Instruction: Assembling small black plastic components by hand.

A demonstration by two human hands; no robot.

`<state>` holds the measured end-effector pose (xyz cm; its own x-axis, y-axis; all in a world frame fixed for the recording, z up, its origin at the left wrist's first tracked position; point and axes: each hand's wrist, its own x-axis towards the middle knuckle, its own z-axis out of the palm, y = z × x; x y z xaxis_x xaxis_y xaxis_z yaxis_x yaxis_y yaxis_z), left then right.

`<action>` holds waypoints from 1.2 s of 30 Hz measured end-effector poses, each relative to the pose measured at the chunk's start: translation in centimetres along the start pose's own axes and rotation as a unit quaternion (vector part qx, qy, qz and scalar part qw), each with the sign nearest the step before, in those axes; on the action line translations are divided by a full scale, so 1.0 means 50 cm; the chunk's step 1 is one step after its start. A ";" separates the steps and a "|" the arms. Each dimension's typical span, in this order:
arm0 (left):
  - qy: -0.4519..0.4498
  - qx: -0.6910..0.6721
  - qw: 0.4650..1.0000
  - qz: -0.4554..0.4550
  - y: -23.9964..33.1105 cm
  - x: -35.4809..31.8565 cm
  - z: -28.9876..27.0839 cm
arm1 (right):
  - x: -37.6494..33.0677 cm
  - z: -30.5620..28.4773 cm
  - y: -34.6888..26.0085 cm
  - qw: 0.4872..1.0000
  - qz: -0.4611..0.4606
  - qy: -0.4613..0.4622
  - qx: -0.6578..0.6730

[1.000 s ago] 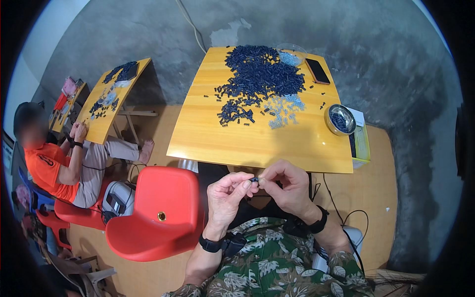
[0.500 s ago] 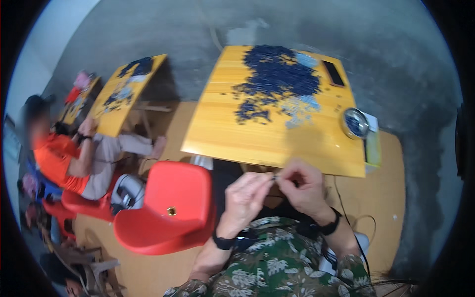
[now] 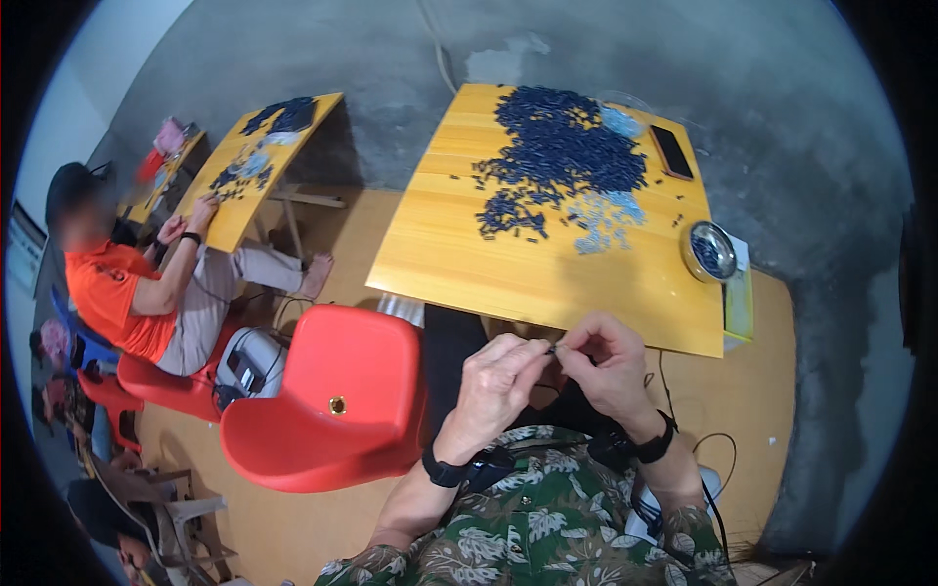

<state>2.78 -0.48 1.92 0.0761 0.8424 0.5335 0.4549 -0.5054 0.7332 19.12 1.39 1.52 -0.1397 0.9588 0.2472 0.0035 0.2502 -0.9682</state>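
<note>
My left hand (image 3: 496, 383) and my right hand (image 3: 608, 369) meet just off the near edge of the yellow wooden table (image 3: 440, 264). Between their fingertips they pinch a small dark piece (image 3: 553, 349), mostly covered by the fingers. Farther back on the tabletop spreads a heap of small dark blue, tube-like pieces (image 3: 562, 142). Small clear, pale bluish pieces (image 3: 601, 220) lie scattered at its near right side, with more behind. A round metal bowl (image 3: 693, 262) holding dark pieces stands at the table's right edge.
A phone (image 3: 671, 152) lies at the table's back right. Beside the bowl is a yellow-green box (image 3: 740, 308). A red chair (image 3: 352, 361) stands to my left. Beyond it a person in an orange shirt (image 3: 122, 303) sits at another table (image 3: 230, 220). Cables hang at my right.
The view has shifted slightly. My hands remain together, fingertips on the small piece, with the right fingers slightly repositioned. The person at left has moved their hands farther apart.
</note>
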 end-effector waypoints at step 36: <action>-0.057 -0.413 0.878 -0.234 -0.030 -0.014 -0.021 | 0.001 -0.058 -0.030 0.996 0.039 -0.046 0.062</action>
<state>1.09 -0.51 0.89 0.1619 0.9834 0.0818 -0.3363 -0.0229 0.9415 21.96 1.46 3.11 -0.2335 0.9570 0.1723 -0.1034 0.1518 -0.9830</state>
